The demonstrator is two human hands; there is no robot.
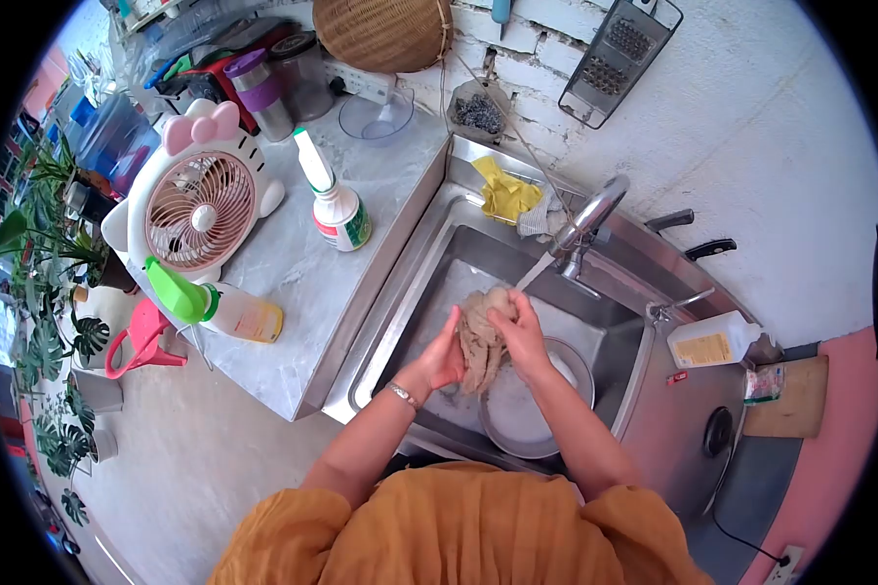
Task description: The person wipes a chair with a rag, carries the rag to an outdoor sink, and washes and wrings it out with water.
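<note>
A crumpled beige cloth [480, 341] is bunched between my hands above the sink [429, 283], close to the running tap [595, 214]. My right hand [523, 339] grips its upper right side, thumb lying over the folds. On the other side, my left hand [443, 357] holds the cloth's edge, with part of its fingers hidden behind the fabric. Water from the spout falls near the top of the cloth. Below my right wrist, a round metal basin [532, 444] rests in the sink.
Yellow cloth [505, 190] lies at the sink's back corner. A white spray bottle [338, 210], a green-topped spray bottle [234, 310] and a fan [200, 200] stand on the left counter. Two knife handles [698, 234] show behind the tap; a white jug [712, 341] is at right.
</note>
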